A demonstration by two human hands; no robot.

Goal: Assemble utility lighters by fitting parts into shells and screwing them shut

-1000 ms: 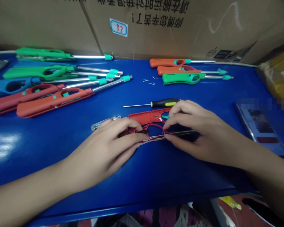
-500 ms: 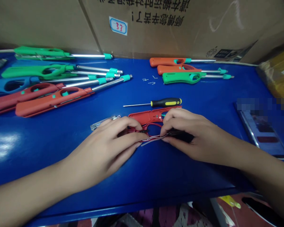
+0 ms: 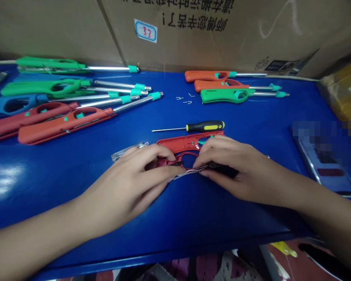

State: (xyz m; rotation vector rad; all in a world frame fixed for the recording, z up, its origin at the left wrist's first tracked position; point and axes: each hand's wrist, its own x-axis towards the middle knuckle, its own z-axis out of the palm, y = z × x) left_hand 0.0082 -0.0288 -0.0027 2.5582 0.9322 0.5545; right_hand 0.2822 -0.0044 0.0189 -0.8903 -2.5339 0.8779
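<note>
My left hand is closed around the near red lighter casing half, pinching by a small black part at its end. Thin pale wires run between my two hands. Their right end is pinched between the thumb and fingers of my right hand, beside a dark piece mostly hidden under the palm. Just behind lies the other red casing half, inner side up, with a teal trigger partly covered by my right fingers. A clear plastic piece pokes out behind my left hand.
A black-and-yellow screwdriver lies beyond the casing. Several small screws are scattered farther back. Several long lighters lie at left, and three lighters at right. A phone rests at right; a cardboard box stands behind.
My right fingertips have shifted slightly left along the wires, and the loose wire end now sits closer to the others. My left hand has barely moved.
</note>
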